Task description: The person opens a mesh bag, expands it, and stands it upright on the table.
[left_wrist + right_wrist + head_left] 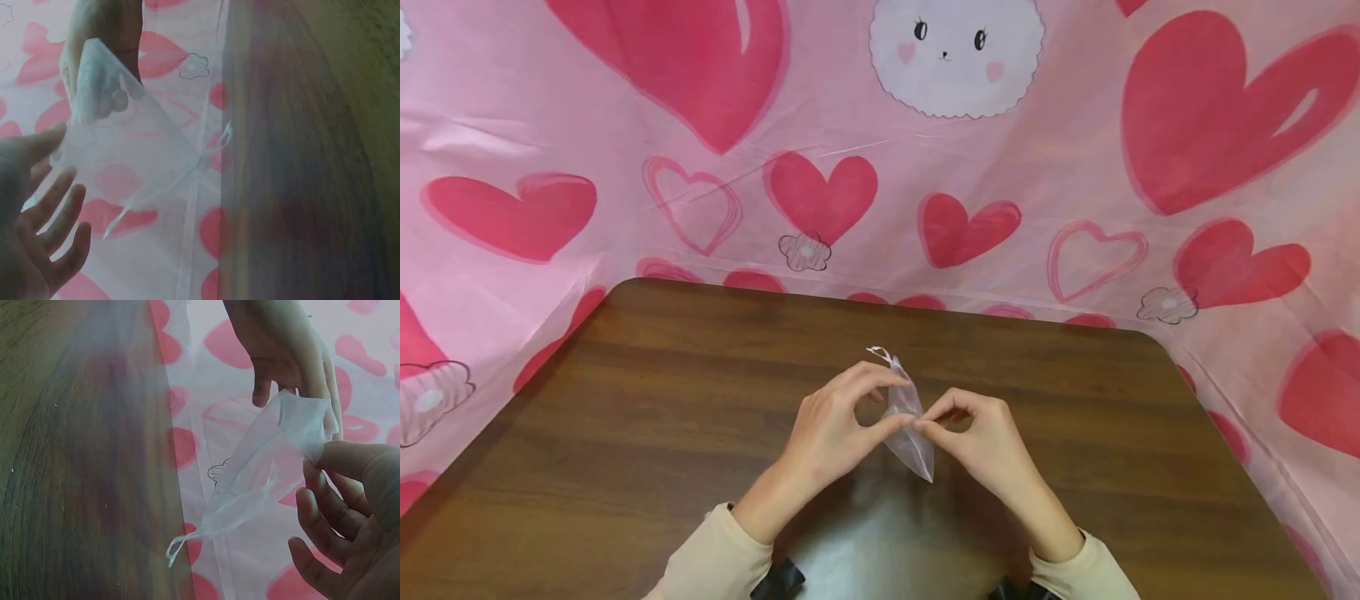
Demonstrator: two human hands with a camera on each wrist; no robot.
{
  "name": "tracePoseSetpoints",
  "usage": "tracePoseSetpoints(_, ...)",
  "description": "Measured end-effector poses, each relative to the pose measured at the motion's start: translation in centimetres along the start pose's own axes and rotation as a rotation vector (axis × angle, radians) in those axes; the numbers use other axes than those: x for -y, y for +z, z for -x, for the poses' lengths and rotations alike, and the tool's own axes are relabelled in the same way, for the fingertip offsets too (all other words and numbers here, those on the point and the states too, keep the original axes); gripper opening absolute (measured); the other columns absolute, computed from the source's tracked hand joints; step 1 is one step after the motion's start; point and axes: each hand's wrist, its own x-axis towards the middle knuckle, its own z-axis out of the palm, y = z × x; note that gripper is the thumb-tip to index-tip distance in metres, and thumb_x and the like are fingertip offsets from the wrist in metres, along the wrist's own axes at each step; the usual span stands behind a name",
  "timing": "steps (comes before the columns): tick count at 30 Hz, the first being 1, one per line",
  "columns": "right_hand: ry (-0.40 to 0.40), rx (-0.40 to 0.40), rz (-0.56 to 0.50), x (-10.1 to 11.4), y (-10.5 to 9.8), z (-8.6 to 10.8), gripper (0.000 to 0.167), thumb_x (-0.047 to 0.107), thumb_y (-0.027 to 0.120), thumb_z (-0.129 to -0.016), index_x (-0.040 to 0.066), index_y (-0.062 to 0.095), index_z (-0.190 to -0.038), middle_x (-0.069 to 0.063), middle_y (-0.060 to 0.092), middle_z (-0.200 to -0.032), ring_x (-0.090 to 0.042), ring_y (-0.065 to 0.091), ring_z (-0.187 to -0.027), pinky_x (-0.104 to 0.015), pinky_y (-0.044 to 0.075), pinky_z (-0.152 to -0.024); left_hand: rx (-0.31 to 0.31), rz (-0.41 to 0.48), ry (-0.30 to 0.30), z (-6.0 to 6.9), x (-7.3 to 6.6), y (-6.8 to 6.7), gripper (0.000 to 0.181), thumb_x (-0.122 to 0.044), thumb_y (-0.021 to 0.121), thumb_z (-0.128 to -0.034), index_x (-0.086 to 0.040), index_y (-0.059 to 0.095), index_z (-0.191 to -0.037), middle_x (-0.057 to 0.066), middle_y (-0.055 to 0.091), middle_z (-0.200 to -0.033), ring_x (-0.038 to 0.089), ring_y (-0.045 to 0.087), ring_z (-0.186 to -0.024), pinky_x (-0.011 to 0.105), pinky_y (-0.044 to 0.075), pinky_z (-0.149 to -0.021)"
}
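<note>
A small sheer white drawstring bag [917, 454] is held in the air between my two hands. My right hand [988, 437] pinches one side of it between thumb and index finger, its other fingers curled loosely, as the right wrist view shows. My left hand [835, 425] lies against the opposite side, thumb tip at the fabric close to the right fingertips. A gap shows between its thumb and index finger, and in the left wrist view its fingers [59, 219] are spread and gently bent. The white cord loop [177, 549] hangs free from one end of the bag.
Below the hands lies a dark brown wooden table [647, 400] with rounded far corners. A pink cloth [842, 108] with red hearts hangs behind and along both sides. Black straps [778, 579] show at the wrists beside the beige sleeves [715, 558].
</note>
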Motion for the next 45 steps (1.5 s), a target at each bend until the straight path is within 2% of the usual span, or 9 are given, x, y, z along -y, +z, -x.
tracePoseSetpoints(4,-0.006,0.002,0.009,0.1,0.0,-0.2,0.015,0.01,0.084,-0.079,0.019,0.072,-0.077,0.015,0.068,-0.074,-0.009,0.063,-0.072,-0.032,0.053,-0.067,-0.001,-0.078,0.016,-0.1,0.1,-0.1,0.022,-0.03,0.085,-0.079,-0.03,0.078,-0.1,-0.021,0.067,-0.091,0.001,0.057,-0.078,0.025,0.044,-0.059)
tracePoseSetpoints(11,-0.019,0.01,0.006,0.1,-0.1,-0.4,0.007,0.01,0.081,-0.083,0.012,0.074,-0.083,0.013,0.069,-0.077,-0.009,0.063,-0.073,-0.035,0.053,-0.071,0.004,-0.179,0.002,-0.1,0.3,-0.2,0.014,-0.03,0.084,-0.0795,-0.032,0.079,-0.092,-0.02,0.068,-0.083,0.001,0.053,-0.069,0.022,0.039,-0.054)
tracePoseSetpoints(16,-0.018,0.024,0.013,0.2,-0.1,-0.5,0.009,0.015,0.081,-0.084,0.015,0.076,-0.091,0.012,0.071,-0.084,-0.008,0.064,-0.076,-0.036,0.053,-0.073,-0.039,-0.179,-0.033,-0.2,0.4,-0.4,0.012,-0.03,0.087,-0.0767,-0.033,0.078,-0.085,-0.021,0.064,-0.077,0.001,0.057,-0.071,0.025,0.041,-0.055)
tracePoseSetpoints(21,-0.027,0.069,0.026,0.3,-0.2,-0.5,0.017,0.021,0.081,-0.083,0.016,0.078,-0.099,0.012,0.072,-0.086,-0.007,0.065,-0.077,-0.036,0.053,-0.073,-0.076,-0.178,-0.067,-0.2,0.4,-0.6,0.014,-0.028,0.088,-0.0752,-0.032,0.076,-0.082,-0.019,0.061,-0.075,-0.001,0.055,-0.072,0.026,0.04,-0.054)
tracePoseSetpoints(26,-0.038,0.108,0.069,0.2,-0.5,-0.5,0.014,0.021,0.081,-0.084,0.019,0.079,-0.098,0.014,0.072,-0.089,-0.005,0.065,-0.081,-0.04,0.053,-0.076,-0.104,-0.168,-0.094,-0.4,0.5,-0.6,0.013,-0.027,0.086,-0.0769,-0.033,0.075,-0.081,-0.018,0.063,-0.077,0.0,0.057,-0.071,0.028,0.042,-0.056)
tracePoseSetpoints(29,-0.047,0.1,0.097,0.2,-0.6,-0.4,0.01,0.017,0.081,-0.084,0.019,0.08,-0.094,0.014,0.073,-0.089,-0.005,0.066,-0.082,-0.039,0.054,-0.076,-0.112,-0.162,-0.094,-0.4,0.6,-0.7,0.013,-0.026,0.085,-0.0777,-0.032,0.075,-0.082,-0.017,0.064,-0.077,0.002,0.059,-0.071,0.03,0.044,-0.057)
tracePoseSetpoints(37,-0.03,0.048,0.102,0.2,-0.8,-0.5,0.009,0.011,0.082,-0.082,0.019,0.079,-0.086,0.016,0.071,-0.08,-0.006,0.063,-0.075,-0.037,0.053,-0.071,-0.086,-0.159,-0.07,-0.3,0.8,-0.6,0.015,-0.024,0.086,-0.0774,-0.031,0.075,-0.085,-0.018,0.063,-0.077,0.002,0.06,-0.072,0.028,0.044,-0.057)
tracePoseSetpoints(45,0.015,0.051,0.062,0.2,-1.1,-0.5,0.006,0.017,0.083,-0.082,0.015,0.077,-0.083,0.016,0.069,-0.077,-0.008,0.063,-0.074,-0.04,0.053,-0.073,0.003,-0.123,-0.012,-0.4,0.7,-0.8,0.019,-0.035,0.086,-0.0771,-0.033,0.078,-0.094,-0.025,0.059,-0.075,-0.001,0.056,-0.072,0.024,0.042,-0.055)
